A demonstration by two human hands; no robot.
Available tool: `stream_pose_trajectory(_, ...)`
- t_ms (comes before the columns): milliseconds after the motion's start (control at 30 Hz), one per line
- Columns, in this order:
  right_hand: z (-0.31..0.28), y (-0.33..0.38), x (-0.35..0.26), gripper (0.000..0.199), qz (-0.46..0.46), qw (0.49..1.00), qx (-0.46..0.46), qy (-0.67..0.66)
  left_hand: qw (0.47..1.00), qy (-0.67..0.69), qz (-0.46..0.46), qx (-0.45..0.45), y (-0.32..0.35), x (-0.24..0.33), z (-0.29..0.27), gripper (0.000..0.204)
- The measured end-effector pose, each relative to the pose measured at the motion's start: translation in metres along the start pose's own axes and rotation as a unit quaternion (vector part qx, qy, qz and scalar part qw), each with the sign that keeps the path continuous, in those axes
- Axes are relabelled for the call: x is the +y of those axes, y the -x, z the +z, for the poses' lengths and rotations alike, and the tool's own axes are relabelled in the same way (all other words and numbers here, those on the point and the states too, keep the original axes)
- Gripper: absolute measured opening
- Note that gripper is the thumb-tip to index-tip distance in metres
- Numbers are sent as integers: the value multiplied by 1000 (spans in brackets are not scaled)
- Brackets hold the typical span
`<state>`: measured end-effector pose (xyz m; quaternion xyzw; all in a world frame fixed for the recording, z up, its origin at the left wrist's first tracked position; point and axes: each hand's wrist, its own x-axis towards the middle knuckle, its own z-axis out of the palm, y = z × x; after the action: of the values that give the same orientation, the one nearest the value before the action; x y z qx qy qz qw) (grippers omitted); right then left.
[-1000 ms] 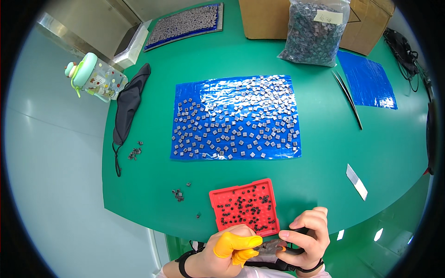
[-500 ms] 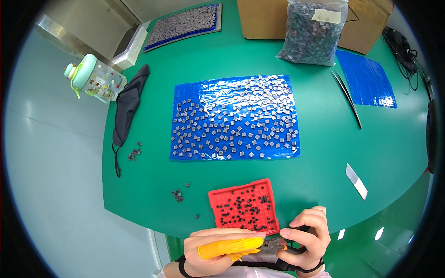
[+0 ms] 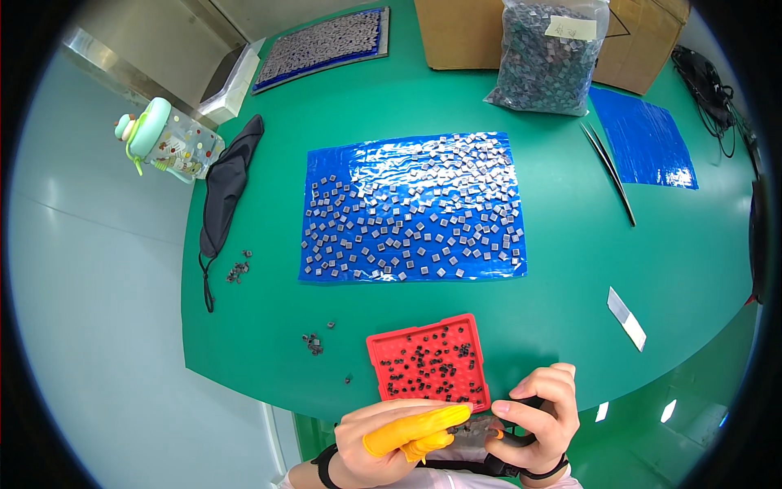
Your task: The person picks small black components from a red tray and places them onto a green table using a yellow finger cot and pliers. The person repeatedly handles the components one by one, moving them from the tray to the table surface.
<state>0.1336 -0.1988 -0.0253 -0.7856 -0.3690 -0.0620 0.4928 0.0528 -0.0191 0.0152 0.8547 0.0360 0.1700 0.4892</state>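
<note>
My left hand [image 3: 391, 444], with yellow finger covers [image 3: 411, 430] on its thumb and a finger, is closed in a pinch just below the red tray [image 3: 371, 349]. Something small and dark shows at its fingertips, too little to name. Opposite it, my right hand [image 3: 542, 420] curls round a black-handled tool with an orange part [image 3: 515, 438], which looks like pliers; its jaws are hard to make out. Small black pieces [image 3: 429, 359] lie scattered in the tray. A translucent bag-like thing [image 3: 475, 438] shows below the hands.
Beyond the tray lies a blue film sheet [image 3: 407, 212] covered in small grey squares. Tweezers [image 3: 609, 175], a blade [image 3: 626, 319], a filled plastic bag [image 3: 548, 65] and cardboard boxes [image 3: 460, 37] sit around it. Left are a bottle [image 3: 173, 140], a black mask [image 3: 226, 191] and small piles of pieces [image 3: 313, 344].
My left hand has shifted slightly right and turned, its yellow-covered finger and thumb now showing more apart. My right hand keeps nearly the same place and grip.
</note>
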Motion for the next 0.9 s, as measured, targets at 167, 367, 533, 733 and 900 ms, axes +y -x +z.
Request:
stream_pose_trajectory(167,1,-2,0,43,6,1000,2,-29,918,331,-183,120,29,0,14,21)
stream_pose_trajectory(367,-1,-1,1,44,11,1000,-9,-21,987,142,-76,6,7,-8,-1,18)
stream_pose_trajectory(533,-1,-2,1,45,0,1000,-6,-21,972,205,-111,29,9,-10,1,18)
stream_pose_trajectory(733,3,-2,-2,49,32,998,35,32,935,297,-181,68,14,-10,-3,15)
stream_pose_trajectory(900,5,-8,-6,53,15,993,-2,119,920,327,-196,94,9,-5,-6,14)
